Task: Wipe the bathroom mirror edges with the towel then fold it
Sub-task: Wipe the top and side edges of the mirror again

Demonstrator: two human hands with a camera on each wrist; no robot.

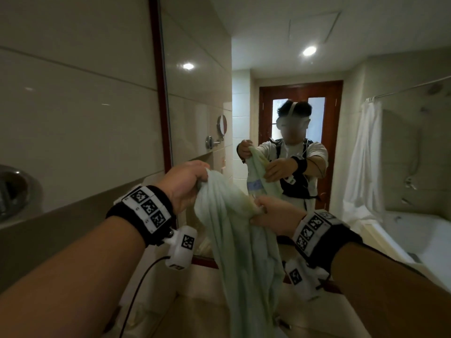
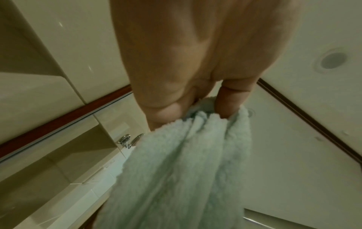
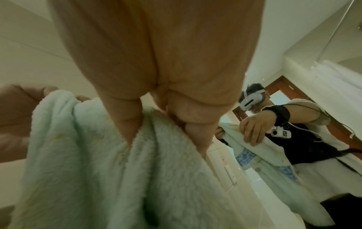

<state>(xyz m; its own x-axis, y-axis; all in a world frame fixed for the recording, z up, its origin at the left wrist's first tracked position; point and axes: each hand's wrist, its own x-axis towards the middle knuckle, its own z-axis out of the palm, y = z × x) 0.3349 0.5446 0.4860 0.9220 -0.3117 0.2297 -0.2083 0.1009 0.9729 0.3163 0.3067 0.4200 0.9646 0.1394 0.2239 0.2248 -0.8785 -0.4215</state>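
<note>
Both hands were up in front of the mirror [image 1: 200, 76], and the towel [image 1: 234, 230] hung between them! The left hand [image 1: 185, 184], out at ten o'clock from the towel's middle, gripped a bunched top corner, its fingers [image 2: 229, 106] curled tight and pressed together into the pale green pile. The right hand [image 1: 275, 215], at two o'clock and lower than the left, pinched the other gathered edge, thumb and fingers [image 3: 194, 124] closed on the fabric. From the right wrist view the left hand [image 3: 17, 117] showed at nine o'clock, holding its corner up beside the right one.

The towel draped straight down from the two grips in long folds, clear of the tabletop [image 1: 207, 296] below, its lower end running out of the head view at six o'clock. Yellowish marks showed along its top hem near the right hand.

The mirror's red-brown frame [image 1: 161, 93] stood at eleven o'clock, just beyond the left hand; the towel was not touching it. In the glass the person's reflection [image 1: 295, 152] held the same towel, with a blue patterned band on it. A round shaving mirror [image 1: 221, 124] hung on its arm in the reflection, a wooden door [image 1: 329, 142] stood behind the person, and a white curtain [image 1: 366, 162] and bathtub [image 1: 405, 230] lay off at three o'clock.
</note>
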